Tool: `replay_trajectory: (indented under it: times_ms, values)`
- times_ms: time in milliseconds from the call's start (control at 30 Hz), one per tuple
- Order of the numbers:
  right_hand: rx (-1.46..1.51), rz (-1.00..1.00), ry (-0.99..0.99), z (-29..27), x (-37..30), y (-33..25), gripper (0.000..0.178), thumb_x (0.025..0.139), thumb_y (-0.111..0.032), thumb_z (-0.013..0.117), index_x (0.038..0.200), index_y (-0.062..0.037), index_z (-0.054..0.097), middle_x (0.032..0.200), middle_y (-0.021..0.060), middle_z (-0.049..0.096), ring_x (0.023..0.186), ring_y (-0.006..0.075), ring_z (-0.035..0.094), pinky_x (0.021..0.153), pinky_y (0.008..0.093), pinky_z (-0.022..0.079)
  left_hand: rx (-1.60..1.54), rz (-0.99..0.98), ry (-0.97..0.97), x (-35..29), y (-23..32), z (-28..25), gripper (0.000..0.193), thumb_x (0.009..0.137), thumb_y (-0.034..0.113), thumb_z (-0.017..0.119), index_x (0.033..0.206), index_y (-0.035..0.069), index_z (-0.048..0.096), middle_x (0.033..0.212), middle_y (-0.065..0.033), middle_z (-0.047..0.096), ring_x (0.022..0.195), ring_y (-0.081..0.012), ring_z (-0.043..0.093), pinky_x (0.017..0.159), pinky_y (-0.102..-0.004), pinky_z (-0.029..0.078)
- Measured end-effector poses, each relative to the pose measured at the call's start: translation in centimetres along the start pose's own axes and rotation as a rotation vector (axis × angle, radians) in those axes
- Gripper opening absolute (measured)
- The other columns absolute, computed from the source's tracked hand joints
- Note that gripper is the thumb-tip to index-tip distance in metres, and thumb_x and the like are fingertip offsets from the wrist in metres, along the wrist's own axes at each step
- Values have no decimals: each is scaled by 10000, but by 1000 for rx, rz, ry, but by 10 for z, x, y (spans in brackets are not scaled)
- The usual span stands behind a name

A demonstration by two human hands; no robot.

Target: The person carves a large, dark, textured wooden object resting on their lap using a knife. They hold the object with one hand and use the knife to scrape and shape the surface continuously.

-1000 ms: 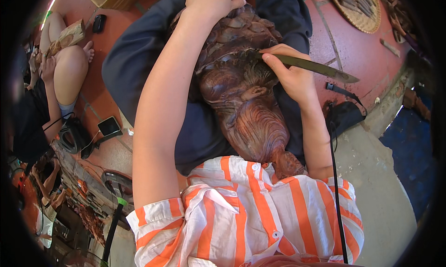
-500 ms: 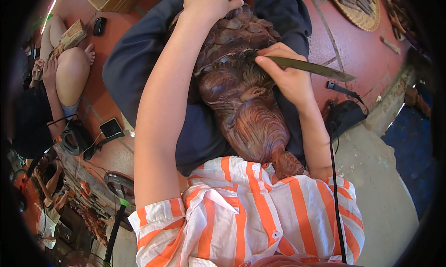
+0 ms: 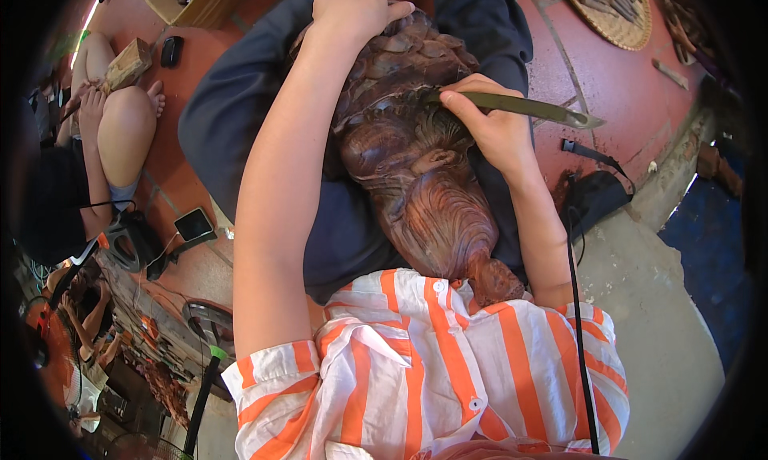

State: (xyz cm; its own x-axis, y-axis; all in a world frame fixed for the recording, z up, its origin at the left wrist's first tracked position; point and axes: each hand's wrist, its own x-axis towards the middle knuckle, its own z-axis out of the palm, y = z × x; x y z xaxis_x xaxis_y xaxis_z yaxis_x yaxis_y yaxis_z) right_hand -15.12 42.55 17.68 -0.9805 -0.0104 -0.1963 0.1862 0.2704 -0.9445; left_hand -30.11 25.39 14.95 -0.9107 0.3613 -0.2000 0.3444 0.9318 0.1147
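Observation:
A large dark brown wooden carving (image 3: 416,172) with scale-like and flowing grooves lies along my lap on dark blue cloth (image 3: 240,108). My left hand (image 3: 356,8) grips its far top end. My right hand (image 3: 488,120) is closed around a long metal carving chisel (image 3: 536,108), whose tip rests on the carving's upper right side while its other end sticks out to the right.
Another person sits at the left on the red tiled floor (image 3: 624,84), holding a wooden block (image 3: 126,64). A phone (image 3: 194,224) and cables lie lower left. A woven tray (image 3: 608,8) with tools sits top right. A black cable (image 3: 580,300) runs down the right.
My right hand and the chisel have shifted slightly along the carving. The left hand keeps its hold on the top end.

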Motion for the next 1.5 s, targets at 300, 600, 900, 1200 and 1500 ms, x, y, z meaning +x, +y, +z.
replay_trajectory:
  times_ms: [300,600,900,1200,1500]
  values:
    - [-68,-24,-20,2,0,-3,154,826,-116,688,860,35,692,839,61,674,791,124,610,731,258,470,-66,-18,-27,2,-1,-2,551,826,550,588,759,17,714,757,-203,679,755,-334,680,701,-427,527]
    - [-80,-81,31,3,-1,-2,135,826,-111,681,854,21,682,769,63,664,728,114,598,701,242,462,-63,-5,-13,3,0,-4,551,827,544,590,766,10,712,754,-203,677,756,-338,677,697,-431,525]
    - [-36,5,5,2,0,-3,172,826,-157,697,862,11,693,776,63,667,739,114,600,676,262,459,-57,-48,-87,6,-1,-4,557,799,562,604,800,17,719,791,-196,685,787,-324,682,712,-426,532]
    - [172,104,-39,-2,2,-1,185,820,-163,706,855,19,695,777,49,676,736,116,604,690,256,466,-73,-13,-140,4,-2,-8,626,835,623,546,853,19,708,798,-190,678,794,-333,677,700,-429,530]
    - [319,216,-36,-7,5,6,182,816,-165,715,826,14,688,777,48,664,735,104,587,694,246,457,-68,-24,-149,3,1,-10,644,834,622,547,868,-1,703,815,-195,684,814,-329,678,724,-428,529]
